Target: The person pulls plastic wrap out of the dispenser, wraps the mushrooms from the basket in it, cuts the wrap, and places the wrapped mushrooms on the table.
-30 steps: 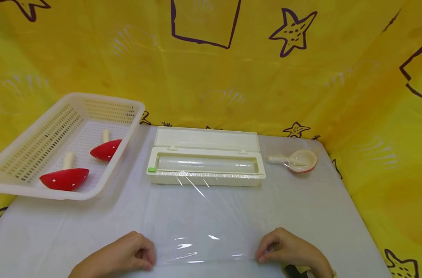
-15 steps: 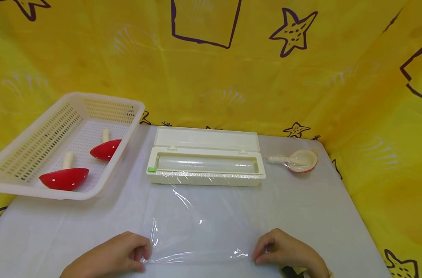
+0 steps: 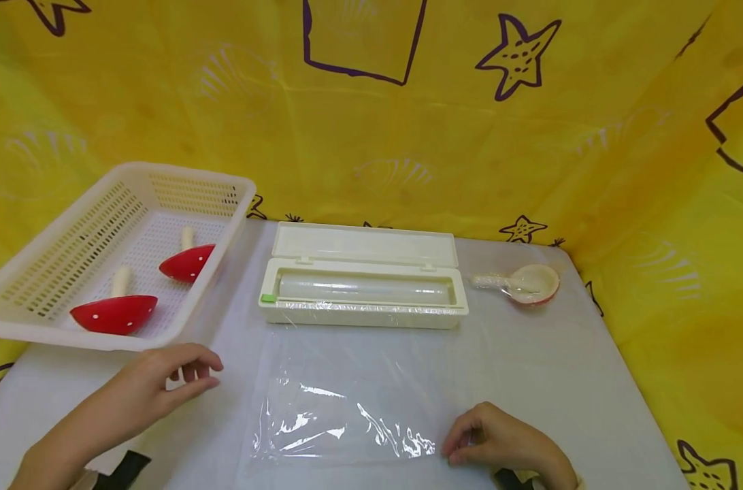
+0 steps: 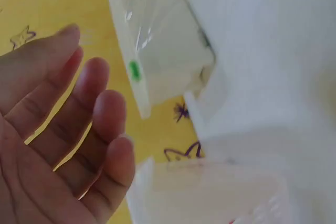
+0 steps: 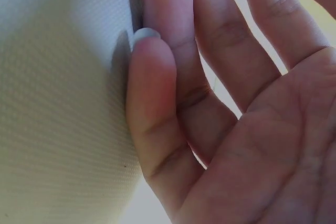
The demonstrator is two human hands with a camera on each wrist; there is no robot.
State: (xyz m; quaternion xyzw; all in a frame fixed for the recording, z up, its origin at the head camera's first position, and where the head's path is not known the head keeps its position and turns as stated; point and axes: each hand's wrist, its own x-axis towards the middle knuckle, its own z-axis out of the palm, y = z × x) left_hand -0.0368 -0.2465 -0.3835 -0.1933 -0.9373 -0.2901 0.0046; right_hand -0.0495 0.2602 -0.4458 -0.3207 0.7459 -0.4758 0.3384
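A sheet of clear plastic wrap (image 3: 347, 415) lies over the table in front of the cream wrap dispenser box (image 3: 362, 316), whose lid is raised at the back. Inside the box sits the wrap roll (image 3: 362, 288). My right hand (image 3: 500, 439) pinches the sheet's near right corner, resting low by the table. In the right wrist view its curled fingers (image 5: 152, 82) show, but the film between the tips is hidden. My left hand (image 3: 157, 384) holds nothing and hovers just in front of the basket, fingers loosely bent; the left wrist view shows its bare palm (image 4: 42, 177).
A white perforated basket (image 3: 224, 255) at the left holds two red, white-dotted spoons (image 3: 114, 314) with pale handles. Right of the box lies another spoon (image 3: 533, 284), covered in clear film. A yellow patterned cloth (image 3: 371, 136) stands behind the table.
My left hand has let go of the wrap's left corner and moved up and left towards the basket. The sheet has sunk and crinkled. My right hand has barely moved.
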